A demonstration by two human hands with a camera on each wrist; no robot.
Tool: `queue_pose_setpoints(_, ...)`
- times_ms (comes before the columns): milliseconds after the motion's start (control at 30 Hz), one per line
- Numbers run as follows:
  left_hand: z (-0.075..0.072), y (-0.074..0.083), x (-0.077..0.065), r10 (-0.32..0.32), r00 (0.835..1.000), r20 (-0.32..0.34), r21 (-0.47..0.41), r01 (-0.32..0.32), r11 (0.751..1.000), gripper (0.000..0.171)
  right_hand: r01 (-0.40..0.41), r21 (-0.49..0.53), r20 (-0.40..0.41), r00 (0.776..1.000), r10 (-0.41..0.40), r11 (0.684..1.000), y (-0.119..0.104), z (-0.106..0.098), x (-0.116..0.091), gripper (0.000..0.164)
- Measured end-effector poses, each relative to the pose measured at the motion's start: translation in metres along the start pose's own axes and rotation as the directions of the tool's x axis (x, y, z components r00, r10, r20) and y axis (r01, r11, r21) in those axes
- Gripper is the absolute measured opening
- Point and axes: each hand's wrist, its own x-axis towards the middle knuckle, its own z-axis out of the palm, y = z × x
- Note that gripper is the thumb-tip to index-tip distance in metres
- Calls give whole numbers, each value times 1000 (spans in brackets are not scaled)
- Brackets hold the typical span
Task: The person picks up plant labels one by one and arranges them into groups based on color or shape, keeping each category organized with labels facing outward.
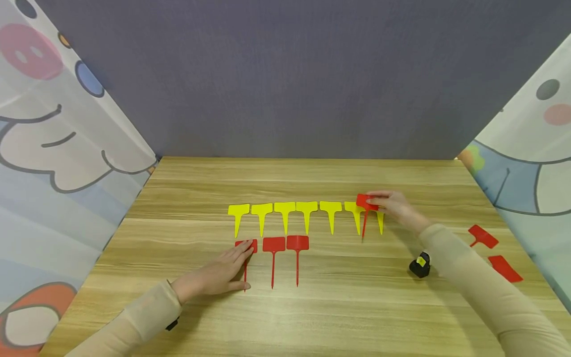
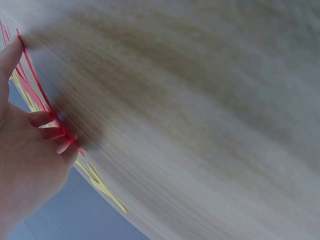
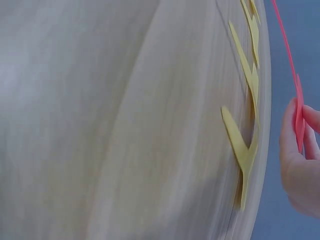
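Observation:
My right hand [image 1: 394, 206] pinches a red plant label [image 1: 363, 200] by its plate between thumb and fingers, with its thin stake pointing down. In the right wrist view this red label [image 3: 299, 115] is lifted above the table. It overlaps the right end of a row of several yellow T-shaped plant labels [image 1: 307, 208]. My left hand [image 1: 223, 270] lies over the leftmost red label [image 1: 254, 246] of a lower row, fingertips on its plate and thumb beside its stake. Two more red labels, a middle one [image 1: 273, 244] and a right one [image 1: 297, 242], complete that row.
Two loose red labels, an upper one [image 1: 484, 237] and a lower one [image 1: 505, 268], lie at the right, the lower partly behind my sleeve. A small black object [image 1: 419, 267] shows beside my right forearm. A grey panel [image 1: 308, 89] stands behind the wooden table [image 1: 339, 312].

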Motion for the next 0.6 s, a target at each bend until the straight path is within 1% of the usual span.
queue_pose_setpoints(167,0,0,0,8,1000,-5,2,-8,1000,83,-4,-1,25,1000,4,1000,-1,15,-1,53)
queue_pose_setpoints(267,0,0,0,12,1000,-9,3,-12,1000,83,-8,-23,40,999,9,1000,0,24,-2,50)
queue_pose_setpoints(400,0,0,0,20,1000,-19,9,-20,1000,82,-17,-15,68,998,18,1000,0,35,-2,49)
queue_pose_setpoints(500,0,0,0,28,999,-28,14,-28,1000,82,-21,-2,71,997,21,1000,0,43,-2,49)
queue_pose_setpoints(600,0,0,-1,31,999,-31,18,-30,999,82,-16,-16,78,997,17,1000,1,50,-2,47)
